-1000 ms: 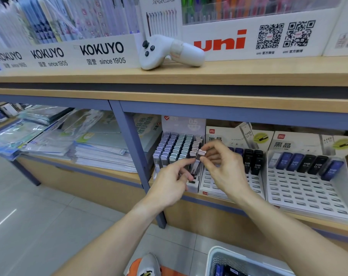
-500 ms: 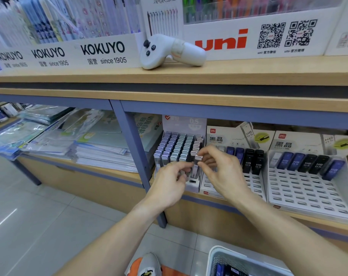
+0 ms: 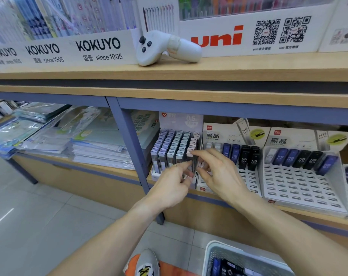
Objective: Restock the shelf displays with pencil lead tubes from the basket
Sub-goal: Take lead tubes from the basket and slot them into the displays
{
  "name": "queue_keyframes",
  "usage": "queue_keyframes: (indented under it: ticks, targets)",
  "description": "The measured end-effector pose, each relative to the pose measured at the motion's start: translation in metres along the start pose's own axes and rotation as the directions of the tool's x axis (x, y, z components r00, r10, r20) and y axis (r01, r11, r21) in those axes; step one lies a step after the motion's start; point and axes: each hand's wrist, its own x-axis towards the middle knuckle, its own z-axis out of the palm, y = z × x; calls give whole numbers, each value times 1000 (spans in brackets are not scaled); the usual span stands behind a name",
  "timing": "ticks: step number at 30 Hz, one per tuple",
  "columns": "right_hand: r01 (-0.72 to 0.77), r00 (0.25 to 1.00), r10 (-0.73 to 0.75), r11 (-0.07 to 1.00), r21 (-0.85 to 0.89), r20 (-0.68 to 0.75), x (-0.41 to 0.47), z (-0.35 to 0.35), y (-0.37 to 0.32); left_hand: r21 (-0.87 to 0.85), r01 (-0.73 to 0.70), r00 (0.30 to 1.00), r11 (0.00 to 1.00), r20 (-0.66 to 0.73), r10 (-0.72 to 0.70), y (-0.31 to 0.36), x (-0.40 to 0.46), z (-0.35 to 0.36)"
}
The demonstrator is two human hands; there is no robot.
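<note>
Restocking is under way at the pastel lead display (image 3: 175, 148), where a pink-capped lead tube (image 3: 191, 156) is pinched near its top by the right hand (image 3: 218, 174) and is being seated in the rightmost column. The cap end is held, it seems, so that the tube's lower end can be slid down into its slot. The left hand (image 3: 169, 186) is brought close alongside, index finger stretched toward the same tube; whether anything is gripped in it cannot be told, since the curled fingers are partly hidden and blurred. It is probably used to steady or guide the tube. Both grips meet at the front right corner of that display, the fuller one on the shelf.

The basket (image 3: 211, 253) is kept on the floor just below the right arm, within easy reach, with dark HB tubes (image 3: 226, 269) visible inside. These are judged to belong to the neighbouring Deli trays (image 3: 300, 186), where many slots stand unfilled. A white controller (image 3: 165, 47) is parked on the upper shelf, out of the way.
</note>
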Motion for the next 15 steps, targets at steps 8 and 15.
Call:
queue_keyframes:
  ticks: [8, 15]
  targets:
    - [-164, 917, 167, 986, -41, 363, -76, -49, 8, 187, -257, 945, 948, 255, 206, 0, -25, 36]
    - [-251, 618, 357, 934, -255, 701, -220, -41, 40, 182, -384, 792, 905, 570, 221, -29, -67, 150]
